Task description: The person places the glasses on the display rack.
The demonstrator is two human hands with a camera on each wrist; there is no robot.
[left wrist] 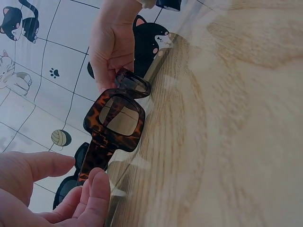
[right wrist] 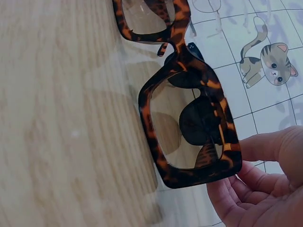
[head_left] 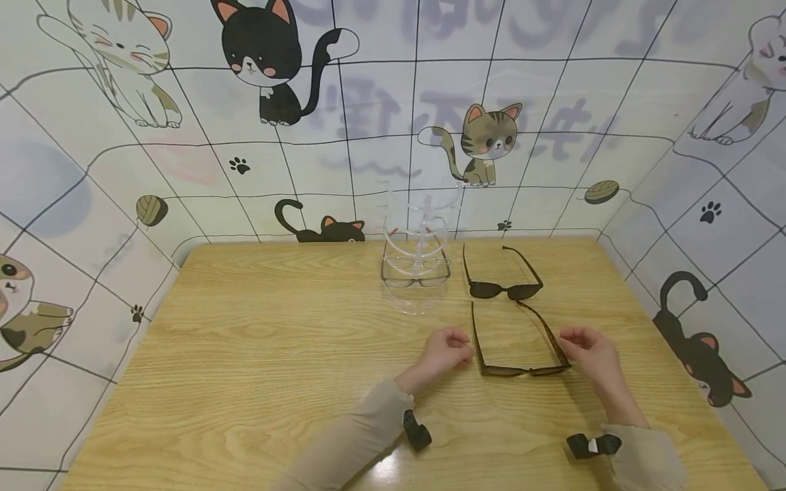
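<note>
Tortoiseshell sunglasses (head_left: 527,372) with lightly tinted lenses are low over the table's right half, lenses toward the person and both temples unfolded backward. My right hand (head_left: 592,354) pinches their right temple close to the hinge; in the right wrist view, its fingertips are partly hidden behind the frame (right wrist: 182,59). Beside the left temple is my left hand (head_left: 443,349), its fingers bent loosely. The left wrist view shows that temple (left wrist: 97,158) passing between thumb and fingers, with a gap on the thumb side. Black sunglasses (head_left: 505,290) lie just behind, temples also unfolded.
A clear tiered eyewear stand (head_left: 420,239) stands at the back middle, left of the black sunglasses. Thin-framed glasses (head_left: 415,281) sit on its lower tier. Cat-patterned sheeting (head_left: 381,164) walls in the wooden table (head_left: 258,341) at the back and sides.
</note>
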